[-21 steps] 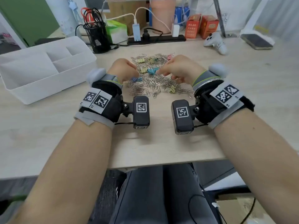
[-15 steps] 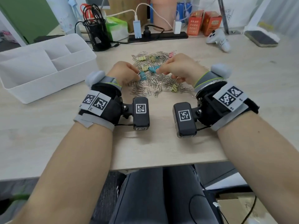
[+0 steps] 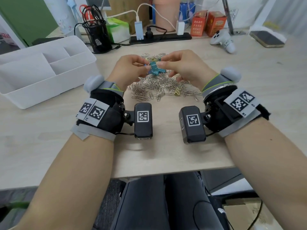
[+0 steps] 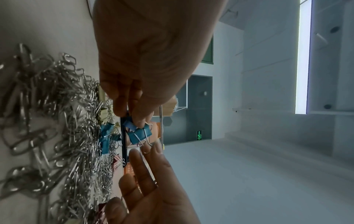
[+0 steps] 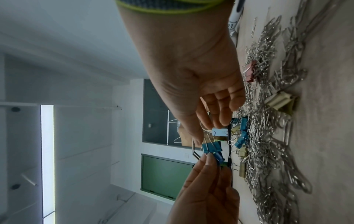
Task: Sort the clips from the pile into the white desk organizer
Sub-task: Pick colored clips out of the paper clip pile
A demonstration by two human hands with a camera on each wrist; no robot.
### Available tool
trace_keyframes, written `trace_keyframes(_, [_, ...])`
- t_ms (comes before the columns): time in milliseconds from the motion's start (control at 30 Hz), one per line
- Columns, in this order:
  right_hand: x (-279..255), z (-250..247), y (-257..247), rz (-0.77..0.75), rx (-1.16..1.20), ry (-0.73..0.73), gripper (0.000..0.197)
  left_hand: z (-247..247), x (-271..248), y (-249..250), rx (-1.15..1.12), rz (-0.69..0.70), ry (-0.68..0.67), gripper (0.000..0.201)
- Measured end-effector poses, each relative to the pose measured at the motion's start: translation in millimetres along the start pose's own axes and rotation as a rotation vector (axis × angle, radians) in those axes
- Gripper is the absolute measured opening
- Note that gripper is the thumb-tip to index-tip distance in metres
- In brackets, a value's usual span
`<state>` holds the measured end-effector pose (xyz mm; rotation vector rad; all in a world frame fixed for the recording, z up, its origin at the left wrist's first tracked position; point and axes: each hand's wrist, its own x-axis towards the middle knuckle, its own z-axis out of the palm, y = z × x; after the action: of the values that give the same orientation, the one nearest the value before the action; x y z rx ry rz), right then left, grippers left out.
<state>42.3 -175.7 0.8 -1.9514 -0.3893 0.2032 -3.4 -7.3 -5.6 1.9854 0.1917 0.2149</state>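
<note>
Clips (image 3: 156, 87) lie in a pile on the tabletop (image 3: 166, 155), right of the white desk organizer (image 3: 41, 70). Head view: left hand (image 3: 128, 69) and right hand (image 3: 182, 67) pinch a blue binder clip (image 3: 154, 68) together, fingers hiding part. Both wrist views show that pinch; the blue binder clip (image 4: 139, 134) (image 5: 210, 147) is blurry.

Pile of clips (image 3: 159, 87) sits mid-table (image 3: 49, 130), both hands raised over its far part: left hand (image 3: 127, 68) left, right hand (image 3: 186, 67) right, a binder clip (image 3: 153, 66) pinched between them above the pile. Desk organizer (image 3: 41, 70) stands left of pile, well apart. Mesh pen cup (image 3: 98, 35) behind organizer; power strip (image 3: 160, 38) behind pile; controller (image 3: 223, 41) and phone (image 3: 266, 39) far right.
</note>
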Motion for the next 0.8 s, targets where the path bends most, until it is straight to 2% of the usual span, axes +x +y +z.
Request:
trace_keyframes(133, [-1.9,-0.2,1.0,-0.009,0.002,-0.008,0.025,4.0,-3.2,1.6,-0.122,0.014,-0.07,0.018])
trace_keyframes(200, [-3.5,-0.4,1.2,-0.029,0.023,0.006,0.027,5.6,-4.4,2.5,-0.159,0.019,-0.091,0.018])
trace_keyframes(267, [-4.0,-1.0,1.9,-0.044,0.025,0.02,0.03,6.1,-5.5,2.0,-0.171,0.015,-0.107,0.018])
trace_keyframes(433, [-4.5,-2.3,3.1,-0.072,0.02,0.051,0.021,7.8,-4.9,1.2,-0.191,0.001,-0.12,0.016])
trace_keyframes(533, [-3.8,-2.4,3.0,-0.1,0.047,0.138,0.018,8.5,-3.9,1.3,-0.181,0.0,-0.087,0.017])
trace_keyframes(667, [-0.1,-7.3,5.8,-0.048,0.078,0.24,0.018,5.4,-1.5,-2.1,-0.049,-0.043,0.05,0.011])
trace_keyframes(733, [1.1,-9.5,8.4,0.001,0.064,0.222,0.027,3.4,-0.4,-3.7,0.06,-0.016,0.098,0.027])
trace_keyframes(800, [0.5,-8.0,9.9,0.03,0.038,0.172,0.026,2.5,-0.2,-4.6,0.134,0.021,0.124,0.037])
